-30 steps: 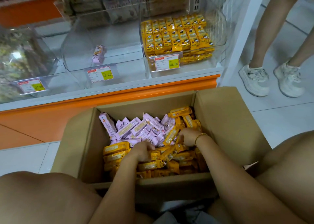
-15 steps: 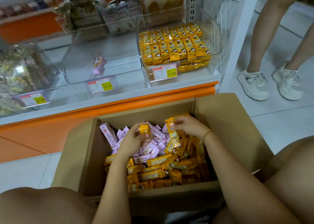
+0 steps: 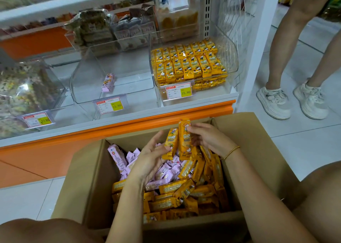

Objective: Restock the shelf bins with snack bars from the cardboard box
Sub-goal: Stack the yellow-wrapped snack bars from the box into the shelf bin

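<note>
Since half a second ago, both hands are rising out of the cardboard box [image 3: 88, 169], bringing bars up with them. At frame centre I am watching the left hand [image 3: 149, 159] pinching, and the right hand [image 3: 208, 139] curling its fingers round, the yellow bars [image 3: 181, 139], which are standing side by side, long axes running up-frame. The yellow bin [image 3: 233, 58] is sitting above and slightly right, so I am judging the right hand nearer.

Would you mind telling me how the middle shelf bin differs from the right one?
The middle bin holds one bar; the right bin holds packed rows of bars. The middle bin's bar is pink; the right bin's bars are yellow. Both bins are clear, with 15.80 tags.
</note>
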A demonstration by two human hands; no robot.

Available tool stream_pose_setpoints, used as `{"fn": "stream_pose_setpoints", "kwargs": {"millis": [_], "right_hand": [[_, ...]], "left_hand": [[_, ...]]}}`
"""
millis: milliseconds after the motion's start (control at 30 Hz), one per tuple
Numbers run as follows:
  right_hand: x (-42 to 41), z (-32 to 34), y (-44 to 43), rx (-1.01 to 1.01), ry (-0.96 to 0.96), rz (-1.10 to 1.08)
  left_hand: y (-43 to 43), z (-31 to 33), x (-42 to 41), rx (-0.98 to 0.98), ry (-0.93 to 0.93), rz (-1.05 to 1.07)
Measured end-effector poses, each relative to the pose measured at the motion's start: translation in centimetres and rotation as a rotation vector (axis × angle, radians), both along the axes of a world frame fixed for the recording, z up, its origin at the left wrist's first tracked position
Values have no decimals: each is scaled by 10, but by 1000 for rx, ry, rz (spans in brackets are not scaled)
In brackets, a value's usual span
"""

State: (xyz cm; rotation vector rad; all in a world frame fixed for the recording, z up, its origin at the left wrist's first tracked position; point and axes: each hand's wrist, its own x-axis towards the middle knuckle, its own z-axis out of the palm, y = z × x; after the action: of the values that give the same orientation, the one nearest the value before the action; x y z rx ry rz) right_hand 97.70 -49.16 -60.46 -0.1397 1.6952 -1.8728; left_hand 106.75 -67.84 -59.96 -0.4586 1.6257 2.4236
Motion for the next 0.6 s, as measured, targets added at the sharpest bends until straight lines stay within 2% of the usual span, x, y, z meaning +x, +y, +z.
{"fn": "stream_pose_setpoints", "kwargs": {"millis": [133, 267, 433, 600], "right_hand": [[-1, 10, 1, 10, 88, -10], [-3, 12, -1, 151, 213, -120], [4, 32, -6, 227, 467, -268], [8, 58, -3, 327, 640, -255]], "left_hand": [[7, 10, 0, 99, 66, -73], [16, 13, 0, 94, 73, -37], [33, 22, -11, 6, 111, 78], [40, 56, -36, -143, 274, 38]]}}
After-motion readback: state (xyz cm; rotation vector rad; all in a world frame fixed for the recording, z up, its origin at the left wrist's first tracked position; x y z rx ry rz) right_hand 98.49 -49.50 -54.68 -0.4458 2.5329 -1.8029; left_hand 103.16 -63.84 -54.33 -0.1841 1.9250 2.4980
